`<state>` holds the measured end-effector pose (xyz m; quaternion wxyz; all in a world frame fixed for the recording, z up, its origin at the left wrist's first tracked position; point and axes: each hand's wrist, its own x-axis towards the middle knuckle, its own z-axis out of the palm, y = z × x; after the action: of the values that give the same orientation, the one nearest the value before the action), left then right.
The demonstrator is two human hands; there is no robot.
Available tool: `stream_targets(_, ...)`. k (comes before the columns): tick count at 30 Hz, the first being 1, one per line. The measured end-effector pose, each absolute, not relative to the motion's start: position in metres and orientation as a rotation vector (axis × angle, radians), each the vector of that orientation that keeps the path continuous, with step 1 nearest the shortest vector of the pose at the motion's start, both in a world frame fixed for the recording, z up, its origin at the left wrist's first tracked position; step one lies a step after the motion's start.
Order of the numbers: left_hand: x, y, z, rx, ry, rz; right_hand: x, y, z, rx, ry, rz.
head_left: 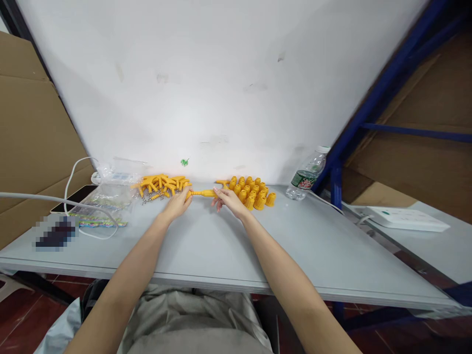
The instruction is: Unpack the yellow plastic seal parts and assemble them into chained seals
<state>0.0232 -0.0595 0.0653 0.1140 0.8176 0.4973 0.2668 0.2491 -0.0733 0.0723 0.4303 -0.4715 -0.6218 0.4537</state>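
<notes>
Nearest, along the near edge of the grey table point(221, 255): bare surface, crossed only by two forearms reaching toward the far edge.

Further in, left hand point(176, 204) closed around one end of a yellow T-handled piece point(202, 193), thumb and fingers curled over it. Right hand point(229, 199) pinching the other end, spare fingers fanned out. Piece held low, just above the table, close to the far edge and about midway along it, between two heaps.

Just left of the left hand, a heap of yellow T-shaped pieces point(162, 184) with small metal bits among them. Just right of the right hand, a cluster of yellow cone caps point(254, 191), mostly upright.

Judging from this: one piece in hand, both heaps sizeable, so probably somewhere mid-way through, with many cones yet unhandled. Finished heap versus untouched heap: impossible to tell.

Toward the left edge, clear plastic bags point(114, 189), a phone point(73, 196) and a white cable point(55, 199). At the far right corner, a water bottle point(308, 174) leaning tilted near the white board point(221, 73).
</notes>
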Motion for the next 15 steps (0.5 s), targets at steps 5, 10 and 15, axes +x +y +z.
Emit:
stream_targets(5, 0.026, -0.064, 0.069, 2.387, 1.420, 0.772, 0.245, -0.072, 0.072, -1.382, -1.450, 1.127)
stream_targets(10, 0.025, -0.060, 0.066, 2.385, 1.452, 0.776, 0.253, -0.074, 0.073, -1.264, -1.570, 1.152)
stream_targets(15, 0.024, -0.059, 0.064, 2.397, 1.421, 0.775, 0.259, -0.075, 0.073, -1.140, -1.618, 1.155)
